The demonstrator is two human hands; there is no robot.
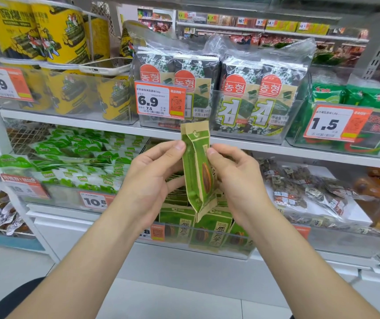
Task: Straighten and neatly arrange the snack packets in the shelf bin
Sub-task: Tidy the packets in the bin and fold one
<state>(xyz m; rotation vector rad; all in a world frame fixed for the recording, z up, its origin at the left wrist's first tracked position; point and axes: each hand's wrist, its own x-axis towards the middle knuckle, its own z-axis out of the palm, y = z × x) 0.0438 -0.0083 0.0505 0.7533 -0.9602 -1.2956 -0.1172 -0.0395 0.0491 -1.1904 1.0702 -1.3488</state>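
I find one green packet (197, 171) lifted clear of the bin (242, 254) and held upright in front of the shelf, directly above the row it belongs to. My left hand (152, 178) grips its left edge, thumb on the front near the top and fingers curled behind. My right hand (235, 178) pinches the right edge at about the same height. Judgement: the two-sided grip serves to pull the pack flat and square it before it goes back, since one hand alone would let it twist.

Condition of the packet: narrow, green with tan paper-like borders, a striped seed printed on the front. The top seal stands up, and the body is turned partly edge-on to the camera and a little creased. Judgement: light, and stiff enough to stand on its base.

In the bin below, the other packets (214, 229) of the same kind stand face-forward behind the clear front wall. Those further back appear to lie at mixed angles. Judgement: this one needs a gap among them, and I cannot see one from here
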